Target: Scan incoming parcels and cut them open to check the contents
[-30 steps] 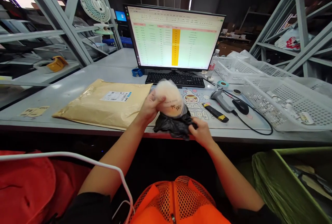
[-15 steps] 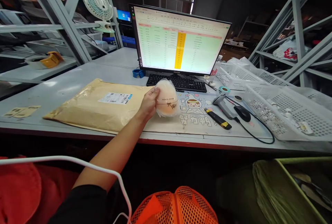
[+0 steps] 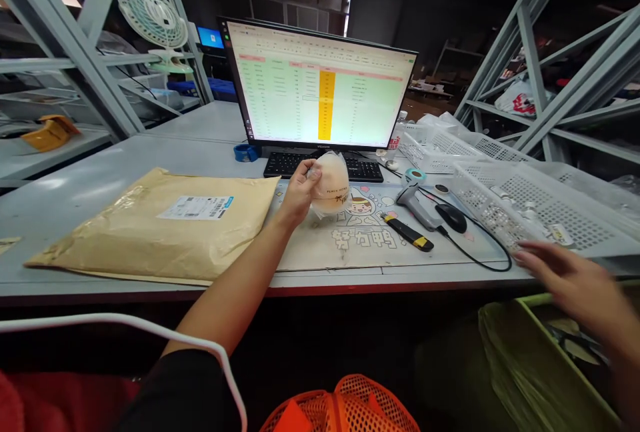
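Left hand: pinches a rounded, peach-toned packet in crinkly clear film
Packet: above the smooth printed mat, near the black plastic keyboard
Right hand: blurred, fingers loosely spread, near the perforated white basket

The bare left hand stretched over the flat, pale-grey worktop, thumb and fingers pinching; the bare right hand, blurred, hung by the worktop's front edge, fingers extended.

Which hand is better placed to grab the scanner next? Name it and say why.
Probably the right hand: it looks empty, though blurred, while the left hand grips the plastic-wrapped item. The scanner lies between them.
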Available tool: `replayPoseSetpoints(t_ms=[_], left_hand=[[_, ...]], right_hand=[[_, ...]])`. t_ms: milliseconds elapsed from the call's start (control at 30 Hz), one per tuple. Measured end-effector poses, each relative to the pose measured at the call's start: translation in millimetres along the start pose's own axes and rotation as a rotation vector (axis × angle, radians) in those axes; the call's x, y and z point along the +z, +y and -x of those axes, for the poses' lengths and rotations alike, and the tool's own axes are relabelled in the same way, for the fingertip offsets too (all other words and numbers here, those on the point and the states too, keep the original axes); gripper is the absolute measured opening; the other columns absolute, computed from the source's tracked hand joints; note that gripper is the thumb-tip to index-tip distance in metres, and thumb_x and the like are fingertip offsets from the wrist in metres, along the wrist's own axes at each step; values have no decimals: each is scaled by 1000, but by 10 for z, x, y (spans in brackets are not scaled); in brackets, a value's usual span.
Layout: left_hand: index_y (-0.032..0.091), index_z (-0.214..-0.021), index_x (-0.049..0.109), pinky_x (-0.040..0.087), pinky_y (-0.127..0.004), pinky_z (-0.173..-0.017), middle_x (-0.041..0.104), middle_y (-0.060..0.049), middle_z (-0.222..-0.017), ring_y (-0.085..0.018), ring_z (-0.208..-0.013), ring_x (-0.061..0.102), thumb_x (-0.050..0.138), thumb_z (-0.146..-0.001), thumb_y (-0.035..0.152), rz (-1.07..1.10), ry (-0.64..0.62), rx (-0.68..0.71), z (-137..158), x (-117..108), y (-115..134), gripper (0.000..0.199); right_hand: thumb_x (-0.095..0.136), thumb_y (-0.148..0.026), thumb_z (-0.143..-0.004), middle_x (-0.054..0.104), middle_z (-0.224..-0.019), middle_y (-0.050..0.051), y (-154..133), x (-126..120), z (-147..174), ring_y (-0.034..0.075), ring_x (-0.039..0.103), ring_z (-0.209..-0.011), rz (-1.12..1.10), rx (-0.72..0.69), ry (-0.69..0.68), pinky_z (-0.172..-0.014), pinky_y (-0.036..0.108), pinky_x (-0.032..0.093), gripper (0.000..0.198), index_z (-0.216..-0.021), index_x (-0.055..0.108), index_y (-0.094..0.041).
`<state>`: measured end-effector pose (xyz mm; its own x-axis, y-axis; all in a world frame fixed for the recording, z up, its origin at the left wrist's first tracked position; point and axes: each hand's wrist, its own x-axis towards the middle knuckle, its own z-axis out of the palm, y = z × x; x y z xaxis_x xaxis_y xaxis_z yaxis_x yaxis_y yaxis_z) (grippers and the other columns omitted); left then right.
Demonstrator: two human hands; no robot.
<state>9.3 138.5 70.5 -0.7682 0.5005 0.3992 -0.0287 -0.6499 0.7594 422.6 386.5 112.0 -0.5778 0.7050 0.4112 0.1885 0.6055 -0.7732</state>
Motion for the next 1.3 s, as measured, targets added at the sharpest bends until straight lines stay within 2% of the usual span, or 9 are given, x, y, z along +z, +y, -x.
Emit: replayPoseSetpoints(t_ms=[100,200,267,333,500,700,1000,1133,1300], left_hand=[[24,-104,63,52,-25,-83,69,0,-101,-15,-91,65,98,-72,43,107,-4,27,-55,99,-58,51],[27,-107,58,52,-26,-89,70,1,-105,-16,-98,66,96,-72,45,138,77,33,-46,96,-143,55],[27,-107,56,52,-26,-88,71,2,-104,-16,-96,67,96,-69,48,93,114,5,-20,19,-204,60],[25,-104,58,53,-26,-81,71,2,-98,-16,-89,67,96,-66,52,23,109,-40,-4,-99,-246,61],[17,-81,66,50,-26,-63,68,-3,-79,-17,-73,64,85,-75,67,-149,29,-219,-40,-331,-231,54],[14,-78,73,49,-26,-53,63,-2,-69,-16,-62,59,90,-73,50,-226,-164,-413,-6,-301,-159,40],[15,-96,78,55,-27,-65,70,-6,-86,-17,-72,64,92,-71,54,-190,-277,-435,150,-219,-98,48],[16,-87,76,51,-24,-61,67,-3,-79,-15,-69,61,90,-74,56,-273,-230,-324,156,-182,-107,45],[14,-80,78,47,-23,-62,69,-1,-76,-15,-69,61,101,-64,38,-361,-205,-276,158,-157,-130,37]], right_hand=[[85,-71,-72,79,-113,13,-288,1034,-340,35,75,-104,-173,146,-231,-96,58,60,66,-122,73,-30],[79,-83,-69,76,-120,15,-607,2347,-636,32,75,-103,-586,306,-477,-86,48,63,90,-134,59,-25],[70,-92,-68,75,-119,13,-743,3011,-748,29,74,-96,-758,315,-483,-76,42,61,90,-125,61,-24],[67,-94,-66,76,-109,11,-766,3375,-814,28,71,-92,-774,250,-348,-73,38,58,85,-112,64,-22],[73,-80,-72,73,-99,7,-490,3333,-961,25,63,-98,-688,124,-101,-88,35,52,65,-97,69,-20],[69,-65,-83,66,-85,2,-376,3129,-999,20,59,-82,-654,-13,-80,-82,32,49,45,-90,69,-21],[68,-74,-78,53,-69,-1,-455,3145,-936,17,47,-66,-840,132,-104,-64,32,46,51,-74,56,-24],[69,-74,-80,43,-64,-4,-432,3152,-924,15,41,-65,-661,25,-15,-63,30,41,54,-68,51,-24],[63,-76,-87,44,-64,-4,-397,3145,-917,14,41,-65,-474,-54,57,-63,29,38,56,-69,51,-24]])
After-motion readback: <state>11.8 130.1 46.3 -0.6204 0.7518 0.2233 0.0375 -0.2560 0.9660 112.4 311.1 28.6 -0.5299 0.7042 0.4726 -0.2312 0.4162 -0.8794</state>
